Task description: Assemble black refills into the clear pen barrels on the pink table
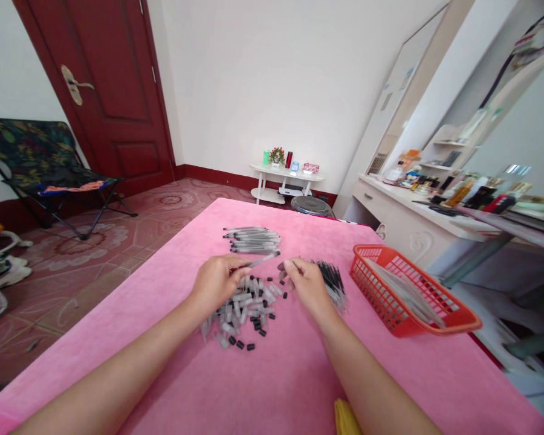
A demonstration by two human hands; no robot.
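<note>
My left hand (217, 281) is closed in a pinch on a pen (263, 260), a clear barrel with a dark end pointing right. Opposite it, my right hand (304, 279) pinches too, with something small and dark at its fingertips that I cannot make out. A gap separates the pen's dark end from those fingertips. Below and between both hands lies a loose heap of clear pen caps (242, 307) and small black plugs (251, 347). Assembled-looking pens (254, 240) lie in a row beyond the heap. Thin dark-tipped refills (330, 278) are bunched beside my right hand, partly hidden by it.
An orange-red plastic basket (417, 323) holding clear, thin items (405, 290) stands at the right of the pink-covered table (163, 362). Something yellow (347, 417) lies at the near edge. A cluttered dresser (408, 211) is to the right; a folding chair (45, 163) is at the left.
</note>
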